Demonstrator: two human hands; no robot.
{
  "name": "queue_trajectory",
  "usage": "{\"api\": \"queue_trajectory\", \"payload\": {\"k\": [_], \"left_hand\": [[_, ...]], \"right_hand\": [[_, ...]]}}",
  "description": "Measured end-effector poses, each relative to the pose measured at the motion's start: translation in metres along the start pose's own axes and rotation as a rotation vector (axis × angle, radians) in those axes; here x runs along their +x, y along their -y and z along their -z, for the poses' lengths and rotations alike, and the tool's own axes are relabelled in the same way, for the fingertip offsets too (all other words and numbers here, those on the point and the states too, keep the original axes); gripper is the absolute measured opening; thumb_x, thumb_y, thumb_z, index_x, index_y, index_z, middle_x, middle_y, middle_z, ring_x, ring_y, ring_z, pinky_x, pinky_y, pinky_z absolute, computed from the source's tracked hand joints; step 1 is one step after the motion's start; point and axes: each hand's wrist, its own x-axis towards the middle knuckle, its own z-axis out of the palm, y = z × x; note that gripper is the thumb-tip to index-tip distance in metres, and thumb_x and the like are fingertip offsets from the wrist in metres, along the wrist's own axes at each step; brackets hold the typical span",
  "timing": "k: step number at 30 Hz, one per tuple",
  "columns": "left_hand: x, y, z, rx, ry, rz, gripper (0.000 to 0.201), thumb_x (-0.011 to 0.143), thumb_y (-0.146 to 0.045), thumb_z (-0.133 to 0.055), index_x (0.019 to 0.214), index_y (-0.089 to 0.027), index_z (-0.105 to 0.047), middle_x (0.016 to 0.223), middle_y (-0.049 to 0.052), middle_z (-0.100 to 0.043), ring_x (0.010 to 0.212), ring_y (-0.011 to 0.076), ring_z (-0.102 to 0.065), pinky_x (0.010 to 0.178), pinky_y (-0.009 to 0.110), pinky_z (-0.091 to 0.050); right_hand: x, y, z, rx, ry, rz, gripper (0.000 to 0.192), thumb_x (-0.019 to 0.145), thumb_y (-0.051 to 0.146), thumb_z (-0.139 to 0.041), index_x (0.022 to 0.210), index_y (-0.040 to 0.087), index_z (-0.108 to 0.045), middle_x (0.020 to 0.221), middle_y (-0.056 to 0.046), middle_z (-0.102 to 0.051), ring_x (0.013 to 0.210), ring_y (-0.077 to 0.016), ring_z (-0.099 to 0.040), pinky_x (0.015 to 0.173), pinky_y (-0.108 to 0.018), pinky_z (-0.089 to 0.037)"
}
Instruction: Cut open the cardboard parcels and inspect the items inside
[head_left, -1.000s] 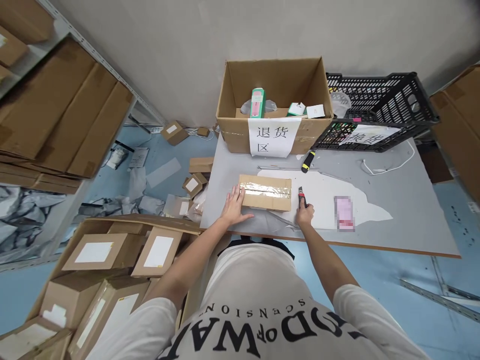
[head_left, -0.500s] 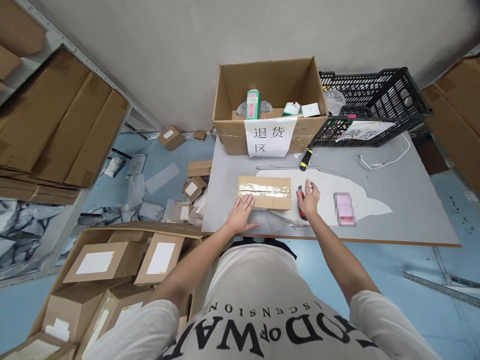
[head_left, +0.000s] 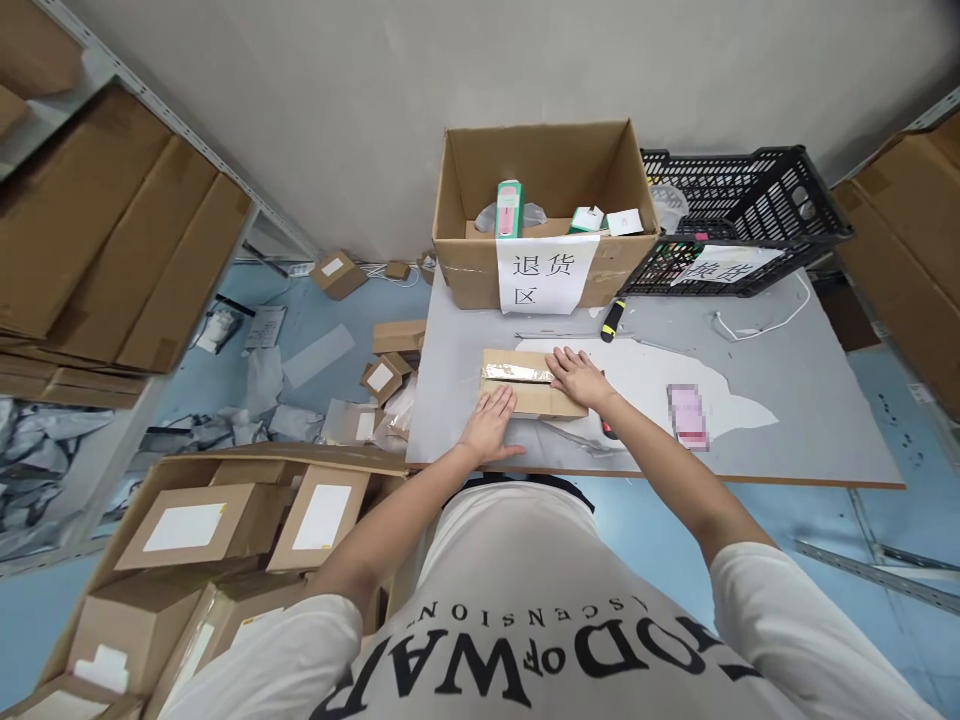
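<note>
We rest both hands on a small carton, which lies on the table right in front of us. Our left hand touches its left end, fingers laid over the near flap and thumb held apart; our right hand reaches across its right end, fingers spread over the top. Neither grip is clamped on anything: both are loose and flat. Between our hands, shiny tape covers part of the top, and a dark gap runs along the seam. Just right of the carton we see a red cutter, mostly hidden by our right arm. Farther right, a blurred pink item lies on a white sheet. Behind the carton we have a black-and-yellow tool, a large open box with a paper sign, and a black crate.
</note>
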Motion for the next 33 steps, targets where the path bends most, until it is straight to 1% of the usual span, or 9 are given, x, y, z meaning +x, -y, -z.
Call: {"api": "queue_trajectory", "payload": {"k": [6,10,13,17,20,23,27,30,33], "left_hand": [[-0.001,0.003,-0.001,0.009,0.000,-0.004,0.111,0.061,-0.068,-0.062,0.145,-0.010,-0.018,0.151,0.018,-0.020,0.141,0.0306,-0.012,0.114,0.046,-0.009],[-0.004,0.002,-0.002,-0.001,0.004,-0.015,0.111,0.060,-0.067,-0.062,0.145,-0.010,-0.018,0.152,0.017,-0.020,0.142,0.0296,-0.011,0.114,0.046,-0.011],[-0.004,0.001,-0.003,-0.008,0.005,-0.010,0.111,0.060,-0.067,-0.063,0.145,-0.011,-0.018,0.152,0.017,-0.020,0.142,0.0293,-0.010,0.114,0.046,-0.011],[-0.004,0.003,-0.003,-0.012,0.002,-0.016,0.111,0.060,-0.067,-0.062,0.145,-0.012,-0.018,0.152,0.017,-0.020,0.142,0.0292,-0.010,0.114,0.046,-0.011],[-0.004,0.004,-0.004,-0.015,-0.003,-0.026,0.110,0.061,-0.067,-0.062,0.145,-0.011,-0.018,0.152,0.016,-0.020,0.142,0.0292,-0.009,0.114,0.045,-0.011],[-0.004,0.003,-0.004,-0.018,-0.004,-0.019,0.110,0.062,-0.066,-0.063,0.145,-0.010,-0.019,0.152,0.017,-0.019,0.142,0.0290,-0.010,0.114,0.045,-0.011],[-0.003,0.007,0.003,-0.042,0.002,-0.022,0.101,0.066,-0.062,-0.062,0.144,-0.012,-0.023,0.151,0.015,-0.022,0.141,0.0277,-0.014,0.114,0.045,-0.013],[-0.001,0.021,0.019,-0.091,-0.003,-0.063,0.091,0.072,-0.059,-0.058,0.143,-0.013,-0.026,0.149,0.015,-0.028,0.139,0.0255,-0.022,0.114,0.040,-0.019],[0.005,0.046,0.038,-0.124,-0.008,-0.113,0.098,0.068,-0.060,-0.063,0.144,-0.013,-0.024,0.149,0.016,-0.027,0.139,0.0269,-0.024,0.114,0.040,-0.021]], "right_hand": [[0.002,0.004,0.022,-0.043,0.092,0.123,0.045,0.090,0.011,-0.028,0.132,0.000,-0.040,0.136,-0.027,-0.044,0.125,-0.0312,-0.043,0.099,-0.045,-0.033],[0.016,-0.007,0.049,-0.054,0.182,0.018,0.039,0.090,0.010,-0.027,0.123,0.010,-0.048,0.116,-0.021,-0.060,0.101,-0.0278,-0.060,0.084,-0.040,-0.042],[0.034,-0.022,0.062,-0.029,0.190,-0.081,0.035,0.091,0.015,-0.030,0.118,0.015,-0.052,0.108,-0.016,-0.064,0.090,-0.0264,-0.062,0.078,-0.038,-0.043],[0.057,-0.040,0.054,0.125,0.074,-0.264,0.033,0.092,0.033,-0.038,0.116,0.018,-0.056,0.110,-0.012,-0.064,0.097,-0.0261,-0.059,0.081,-0.036,-0.042],[0.064,-0.045,0.030,0.238,0.002,-0.435,0.045,0.086,0.040,-0.051,0.123,0.013,-0.053,0.118,-0.016,-0.058,0.107,-0.0279,-0.054,0.088,-0.037,-0.041],[0.063,-0.046,0.007,0.375,-0.005,-0.565,0.054,0.085,0.043,-0.053,0.127,0.010,-0.050,0.118,-0.018,-0.057,0.106,-0.0268,-0.054,0.091,-0.038,-0.040],[0.056,-0.044,0.001,0.381,-0.157,-0.517,0.048,0.088,0.039,-0.046,0.127,0.011,-0.051,0.122,-0.018,-0.053,0.112,-0.0285,-0.050,0.097,-0.042,-0.037],[0.043,-0.035,0.014,0.270,-0.266,-0.431,0.048,0.089,0.034,-0.043,0.130,0.010,-0.047,0.134,-0.020,-0.045,0.125,-0.0329,-0.038,0.103,-0.049,-0.029],[0.022,-0.019,0.031,0.167,-0.324,-0.326,0.050,0.090,0.031,-0.039,0.135,0.009,-0.041,0.145,-0.020,-0.032,0.135,-0.0344,-0.023,0.107,-0.055,-0.017]]}}
